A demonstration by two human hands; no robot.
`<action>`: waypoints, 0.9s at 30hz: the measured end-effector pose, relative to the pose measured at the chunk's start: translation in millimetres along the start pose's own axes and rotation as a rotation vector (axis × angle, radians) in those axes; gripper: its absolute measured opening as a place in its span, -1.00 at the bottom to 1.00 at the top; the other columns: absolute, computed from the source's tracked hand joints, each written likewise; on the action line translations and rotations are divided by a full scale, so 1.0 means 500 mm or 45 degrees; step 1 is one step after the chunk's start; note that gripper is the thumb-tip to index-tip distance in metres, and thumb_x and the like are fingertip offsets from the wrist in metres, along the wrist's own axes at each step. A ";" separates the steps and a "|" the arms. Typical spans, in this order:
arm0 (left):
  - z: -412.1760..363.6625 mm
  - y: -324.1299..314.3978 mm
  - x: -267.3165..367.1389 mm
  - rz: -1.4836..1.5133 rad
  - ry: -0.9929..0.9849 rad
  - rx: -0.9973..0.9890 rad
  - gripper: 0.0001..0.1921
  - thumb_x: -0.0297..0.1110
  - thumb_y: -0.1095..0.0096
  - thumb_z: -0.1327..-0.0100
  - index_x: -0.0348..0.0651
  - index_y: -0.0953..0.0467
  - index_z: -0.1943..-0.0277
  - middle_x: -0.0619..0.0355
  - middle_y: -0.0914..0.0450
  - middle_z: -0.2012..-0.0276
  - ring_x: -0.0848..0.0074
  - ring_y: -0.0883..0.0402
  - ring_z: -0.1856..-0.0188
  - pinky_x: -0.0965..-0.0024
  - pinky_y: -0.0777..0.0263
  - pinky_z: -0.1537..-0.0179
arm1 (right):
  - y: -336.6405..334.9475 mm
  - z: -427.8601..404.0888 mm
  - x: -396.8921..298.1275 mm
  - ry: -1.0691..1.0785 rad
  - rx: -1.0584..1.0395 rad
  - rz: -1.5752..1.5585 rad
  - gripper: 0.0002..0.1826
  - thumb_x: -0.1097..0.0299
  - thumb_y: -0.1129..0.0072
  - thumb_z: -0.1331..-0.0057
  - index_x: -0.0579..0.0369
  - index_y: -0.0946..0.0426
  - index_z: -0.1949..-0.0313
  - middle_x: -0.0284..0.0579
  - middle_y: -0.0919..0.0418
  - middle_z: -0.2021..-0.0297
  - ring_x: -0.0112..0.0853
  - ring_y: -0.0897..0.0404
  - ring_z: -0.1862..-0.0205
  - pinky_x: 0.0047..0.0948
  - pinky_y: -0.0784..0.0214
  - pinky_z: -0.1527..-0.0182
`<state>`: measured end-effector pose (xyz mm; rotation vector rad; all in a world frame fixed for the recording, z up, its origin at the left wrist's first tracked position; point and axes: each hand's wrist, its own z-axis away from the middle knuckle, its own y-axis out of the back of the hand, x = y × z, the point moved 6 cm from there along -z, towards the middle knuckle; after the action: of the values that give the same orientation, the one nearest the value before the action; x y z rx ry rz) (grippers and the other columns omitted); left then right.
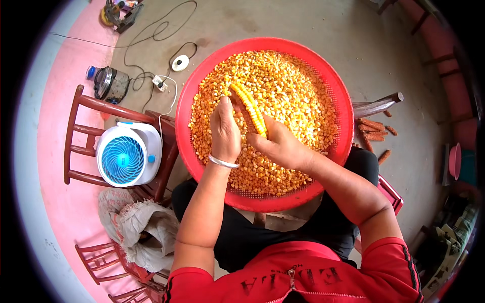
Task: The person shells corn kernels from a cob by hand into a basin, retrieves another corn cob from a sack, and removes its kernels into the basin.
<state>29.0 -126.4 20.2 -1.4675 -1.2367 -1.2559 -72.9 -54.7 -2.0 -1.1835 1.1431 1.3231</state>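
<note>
A partly shelled corn cob (248, 108) with yellow kernels left along one side is held slanting over a round red plastic sieve basket (184, 110). My right hand (282, 143) grips its lower end, the thumb against the kernels. My left hand (226, 130), with a silver bangle at the wrist, is at the cob's bare left side, thumb pointing up; its fingers are mostly hidden behind the cob. Loose corn kernels (291, 102) fill most of the basket beneath both hands.
A white and blue fan (123, 159) rests on a wooden chair (89, 130) at left, above a woven sack (147, 227). A power strip (160, 83) and cords lie on the floor near a metal pot (111, 85). Several bare cobs (373, 130) lie right of the basket.
</note>
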 end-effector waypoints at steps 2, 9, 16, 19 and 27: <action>-0.004 -0.001 0.006 -0.102 -0.029 -0.092 -0.55 -0.04 0.16 -0.48 -0.28 -0.41 0.35 0.22 -0.41 0.49 0.57 -0.35 0.42 0.37 -0.26 0.36 | 0.008 0.002 -0.007 0.035 0.070 0.279 -0.62 0.21 -0.11 -0.23 0.31 -0.29 0.21 0.06 -0.50 0.50 -0.14 -0.53 0.43 -0.16 -0.39 0.33; 0.006 -0.006 -0.028 -0.275 0.004 -0.175 -0.55 -0.09 0.21 -0.49 -0.34 -0.38 0.36 -0.06 -0.46 0.48 0.22 -0.42 0.44 0.16 -0.28 0.34 | 0.004 0.012 -0.027 0.026 0.099 0.735 -0.54 0.19 -0.19 -0.18 0.37 -0.24 0.25 0.35 -0.50 0.50 0.18 -0.54 0.36 0.00 -0.41 0.30; 0.009 0.007 -0.001 -0.597 -0.128 -0.112 -0.61 -0.26 0.21 -0.46 -0.34 -0.33 0.46 -0.21 -0.40 0.56 0.04 -0.41 0.49 0.14 -0.26 0.44 | 0.002 0.017 -0.011 0.025 0.073 0.730 -0.56 0.20 -0.17 -0.20 0.35 -0.24 0.23 0.35 -0.50 0.51 0.19 -0.54 0.37 0.03 -0.38 0.31; 0.006 0.016 0.002 -0.651 -0.172 -0.156 -0.62 -0.24 0.19 -0.47 -0.32 -0.39 0.41 -0.05 -0.43 0.57 0.25 -0.45 0.51 0.28 -0.30 0.47 | 0.000 0.017 -0.020 0.079 0.071 0.523 -0.57 0.21 -0.15 -0.20 0.34 -0.24 0.21 0.34 -0.50 0.52 0.20 -0.53 0.38 0.04 -0.37 0.31; -0.023 0.030 -0.005 -0.252 0.031 -0.158 -0.50 0.02 0.23 -0.49 -0.29 -0.48 0.26 0.16 -0.51 0.43 0.55 -0.45 0.35 0.43 -0.33 0.27 | -0.020 0.019 -0.018 0.078 0.000 0.686 -0.65 0.26 -0.13 -0.22 0.30 -0.29 0.20 0.25 -0.48 0.52 0.14 -0.53 0.38 -0.04 -0.37 0.31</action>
<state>41.5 -140.4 19.5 -1.4391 -1.3344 -1.5011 -63.3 -45.2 7.7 -0.9510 1.5768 1.6903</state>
